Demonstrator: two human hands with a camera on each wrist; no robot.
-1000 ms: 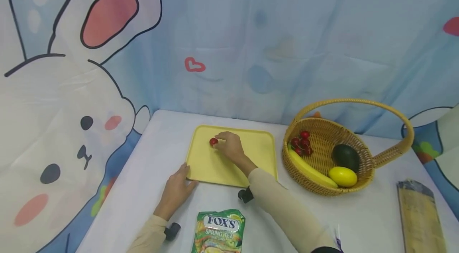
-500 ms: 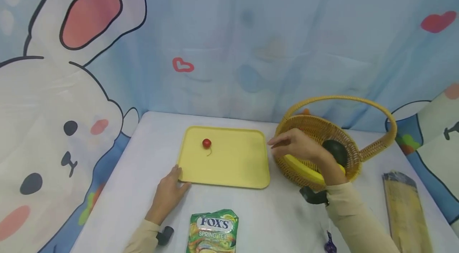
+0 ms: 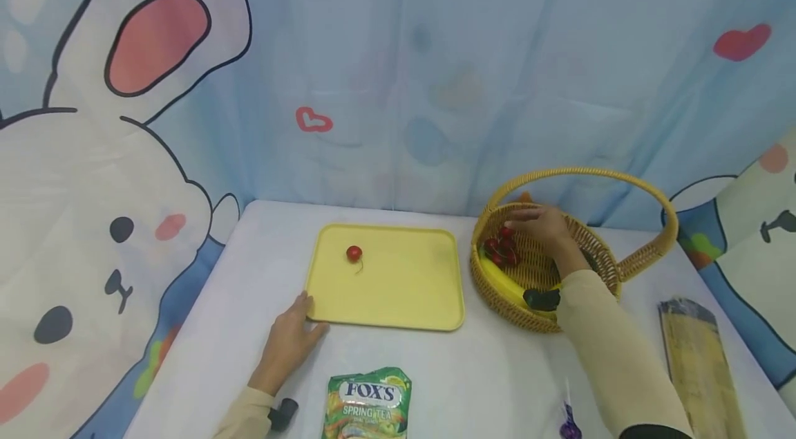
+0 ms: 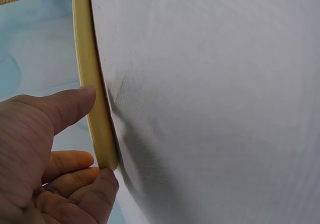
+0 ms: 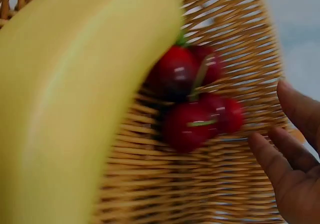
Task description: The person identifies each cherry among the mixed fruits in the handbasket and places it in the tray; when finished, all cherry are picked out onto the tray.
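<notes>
My left hand [image 3: 289, 339] holds the near left corner of a yellow tray [image 3: 404, 280]. In the left wrist view the thumb [image 4: 75, 104] lies against the tray's rim and the fingers bend at its corner. One red cherry [image 3: 354, 254] with a thin stem lies on the tray's left part. My right hand [image 3: 547, 228] is inside a wicker basket [image 3: 519, 319], fingertips close to several dark red cherries [image 5: 187, 126]. Its thumb and fingers are spread apart with nothing between them in the right wrist view. A banana [image 5: 75, 94] lies beside the cherries.
The basket's tall handle [image 3: 581, 171] arches over the right forearm. A green candy bag [image 3: 368, 403] lies at the front, a purple-wrapped lollipop [image 3: 569, 425] to its right. A flat tan packet [image 3: 703, 363] lies at the right. A printed cloth [image 3: 373, 45] hangs behind.
My right hand has left the cherry on the tray and moved right, over the basket's edge and in among its fruit. The left hand stays at the tray's corner. The head view has shifted slightly.
</notes>
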